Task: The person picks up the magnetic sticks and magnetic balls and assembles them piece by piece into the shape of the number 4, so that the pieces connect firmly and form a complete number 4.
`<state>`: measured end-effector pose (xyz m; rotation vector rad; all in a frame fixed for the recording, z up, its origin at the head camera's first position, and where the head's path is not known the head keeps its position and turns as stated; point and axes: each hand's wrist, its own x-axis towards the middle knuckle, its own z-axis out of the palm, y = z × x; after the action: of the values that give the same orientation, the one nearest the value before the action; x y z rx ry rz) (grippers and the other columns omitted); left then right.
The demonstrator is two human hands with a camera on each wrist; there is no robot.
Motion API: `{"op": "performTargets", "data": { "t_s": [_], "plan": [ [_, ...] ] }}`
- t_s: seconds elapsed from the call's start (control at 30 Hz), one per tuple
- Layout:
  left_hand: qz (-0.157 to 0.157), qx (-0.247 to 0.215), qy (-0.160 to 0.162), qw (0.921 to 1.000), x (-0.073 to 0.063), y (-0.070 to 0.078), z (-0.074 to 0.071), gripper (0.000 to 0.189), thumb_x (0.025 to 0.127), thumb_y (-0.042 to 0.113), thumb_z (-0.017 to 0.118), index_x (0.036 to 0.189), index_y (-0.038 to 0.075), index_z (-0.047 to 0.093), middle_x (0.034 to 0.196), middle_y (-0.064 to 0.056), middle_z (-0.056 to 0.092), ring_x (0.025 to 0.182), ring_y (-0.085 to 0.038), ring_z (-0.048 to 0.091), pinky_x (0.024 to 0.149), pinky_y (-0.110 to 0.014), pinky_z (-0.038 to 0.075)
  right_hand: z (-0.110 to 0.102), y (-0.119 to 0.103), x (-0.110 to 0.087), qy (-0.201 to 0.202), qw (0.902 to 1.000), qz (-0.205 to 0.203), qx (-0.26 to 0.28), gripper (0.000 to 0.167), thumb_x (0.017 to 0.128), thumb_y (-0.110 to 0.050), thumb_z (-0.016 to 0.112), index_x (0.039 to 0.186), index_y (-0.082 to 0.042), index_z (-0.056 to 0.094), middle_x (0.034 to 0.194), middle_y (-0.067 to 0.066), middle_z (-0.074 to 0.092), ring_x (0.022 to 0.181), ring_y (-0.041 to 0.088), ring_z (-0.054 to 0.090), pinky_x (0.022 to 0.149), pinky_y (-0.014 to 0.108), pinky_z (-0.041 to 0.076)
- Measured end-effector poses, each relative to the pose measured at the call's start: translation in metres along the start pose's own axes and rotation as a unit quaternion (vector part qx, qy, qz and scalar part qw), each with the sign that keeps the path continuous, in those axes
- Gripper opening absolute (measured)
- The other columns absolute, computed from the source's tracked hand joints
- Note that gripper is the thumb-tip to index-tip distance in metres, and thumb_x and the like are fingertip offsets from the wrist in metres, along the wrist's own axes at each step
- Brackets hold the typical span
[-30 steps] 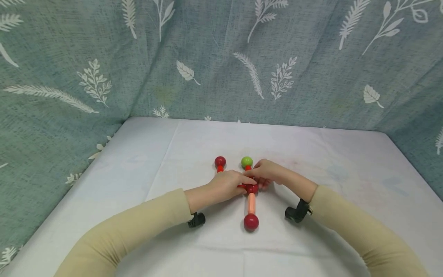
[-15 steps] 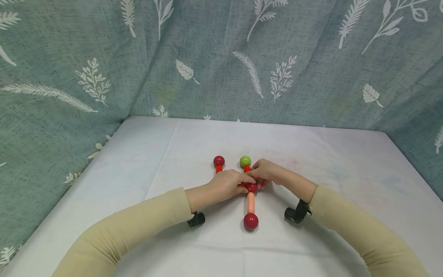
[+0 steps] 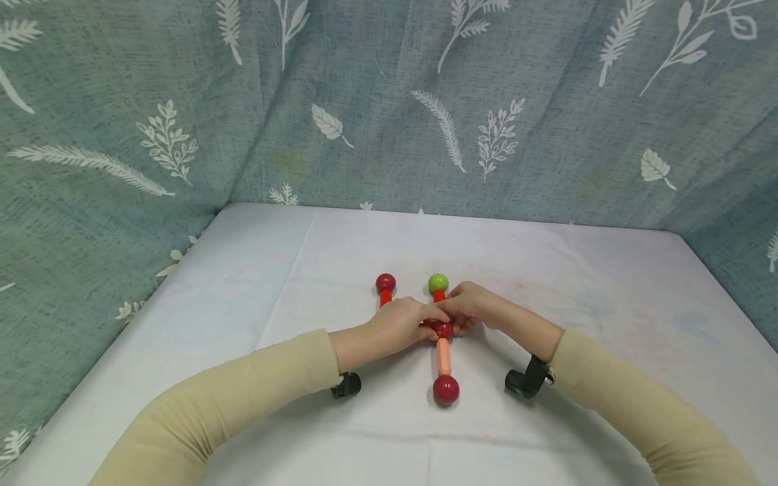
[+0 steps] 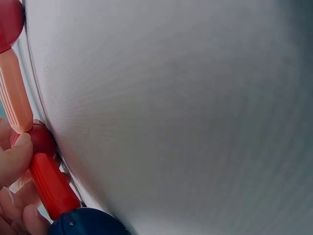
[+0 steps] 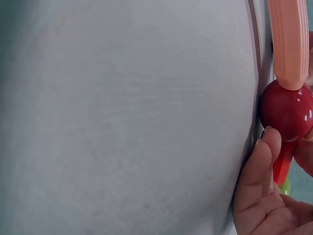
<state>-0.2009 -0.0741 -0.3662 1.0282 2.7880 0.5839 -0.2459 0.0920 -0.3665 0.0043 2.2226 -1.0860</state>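
Note:
In the head view, a toy frame of balls and rods lies on the white-covered table. My left hand (image 3: 398, 324) pinches its middle red ball (image 3: 442, 329) between thumb and fingers. From that ball a peach rod (image 3: 444, 356) runs towards me to a front red ball (image 3: 446, 389). On the far side, my right hand (image 3: 474, 306) pinches the red rod (image 5: 283, 164) between the middle ball and the green ball (image 3: 438, 283). A second red rod (image 4: 53, 186) joins the middle ball to a dark blue ball (image 4: 88, 223), which my left hand hides from the head view.
Another red ball (image 3: 385, 283) with a red rod (image 3: 385, 297) sits at the back left, partly behind my left hand. The white cloth (image 3: 547, 263) covers the table, and a green leaf-patterned curtain (image 3: 377, 135) hangs behind it. Black wrist cameras (image 3: 527, 378) sit near both cuffs.
The green ball and the front red ball have shifted slightly right, along with my right hand. Both hands keep their hold, and the view itself has moved a little.

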Motion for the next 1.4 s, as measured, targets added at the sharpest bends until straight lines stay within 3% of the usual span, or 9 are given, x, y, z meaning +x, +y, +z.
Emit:
{"op": "performTargets", "data": {
  "t_s": [0.47,0.83,1.17,1.4],
  "plan": [
    [0.01,-0.013,0.006,0.9998,-0.0003,-0.0012,-0.0007,0.032,0.08,0.02,0.07,0.111,0.017,0.067,0.098,0.002,0.069,0.088,-0.012,0.06,0.078,-0.024,0.047,-0.004,0.0019,0.0015,-0.02,0.9996,-0.016,-0.005,0.02,0.086,-0.018,0.058,0.093,0.001,0.059,0.057,0.002,0.055,0.049,0.009,0.052,0.053,0.02,0.048],
    [0.009,-0.017,0.006,0.9998,-0.0002,-0.0013,-0.0007,0.032,0.08,0.018,0.07,0.112,0.017,0.067,0.098,0.002,0.069,0.088,-0.012,0.061,0.079,-0.025,0.048,-0.0043,0.0031,0.0021,-0.014,0.9999,-0.01,0.002,0.025,0.087,-0.02,0.06,0.098,0.001,0.058,0.058,0.002,0.055,0.05,0.01,0.052,0.054,0.021,0.049],
    [0.007,-0.022,0.0,0.9997,-0.0007,-0.001,-0.0009,0.033,0.08,0.017,0.07,0.113,0.017,0.066,0.1,0.003,0.069,0.089,-0.012,0.061,0.079,-0.021,0.048,-0.0037,0.0036,0.0011,-0.002,1.0,0.003,0.007,0.04,0.086,-0.025,0.061,0.112,0.003,0.049,0.062,0.003,0.056,0.052,0.011,0.054,0.054,0.02,0.048],
    [0.0,-0.012,-0.003,0.9999,-0.0062,-0.0029,-0.0095,0.034,0.08,0.016,0.07,0.114,0.02,0.066,0.1,0.004,0.069,0.083,-0.009,0.062,0.072,-0.019,0.049,-0.0099,0.0062,-0.0013,-0.011,0.9998,-0.012,-0.007,0.037,0.087,-0.026,0.061,0.11,0.002,0.056,0.068,0.004,0.06,0.055,0.012,0.056,0.059,0.023,0.05]
  ]
}}
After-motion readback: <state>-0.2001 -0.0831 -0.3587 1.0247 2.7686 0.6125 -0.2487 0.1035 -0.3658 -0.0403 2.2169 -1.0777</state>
